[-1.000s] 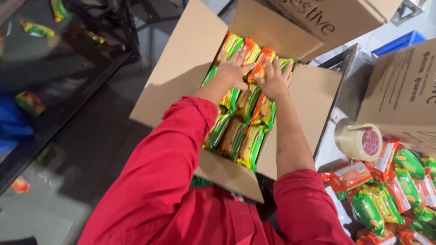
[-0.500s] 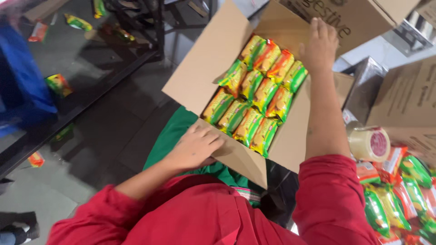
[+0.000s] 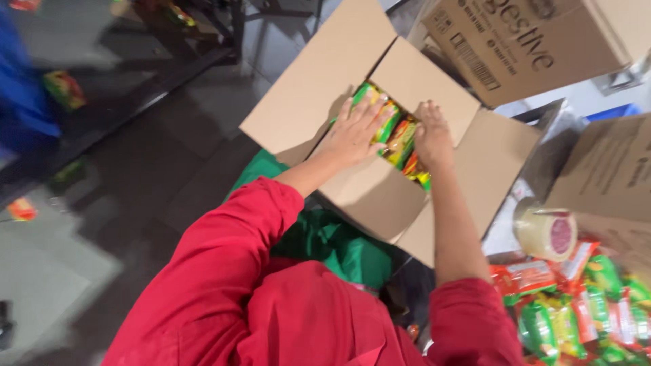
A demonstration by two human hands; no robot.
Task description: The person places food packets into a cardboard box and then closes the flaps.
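**Two hands flat on a carton of packets**

At the far left, blurred, a blue shape (image 3: 24, 102) hangs over a dark floor (image 3: 135, 176) where a few loose packets (image 3: 64, 89) lie. Nearer the middle, the person's red sleeve (image 3: 230, 271) runs up from the bottom edge, with a green cloth (image 3: 332, 244) just beyond it.

The left hand (image 3: 356, 132) lies spread and flat, fingers extended, on the near flap (image 3: 373, 196) of an open cardboard box (image 3: 319, 88); its fingertips reach over the green and yellow packets (image 3: 400, 139) packed inside. It grips nothing. The flap is folded inward and covers most of the packets, so only a narrow strip of them shows between the two hands.

Just right of that strip, the right hand (image 3: 432, 139) presses palm down on the packets, fingers together and unclenched, holding nothing.

Further right stands a second, closed carton (image 3: 529, 47) behind the box, and another carton (image 3: 610, 169) at the frame edge. Below it sits a roll of tape (image 3: 546, 230), and under that a heap of red and green packets (image 3: 583, 305).
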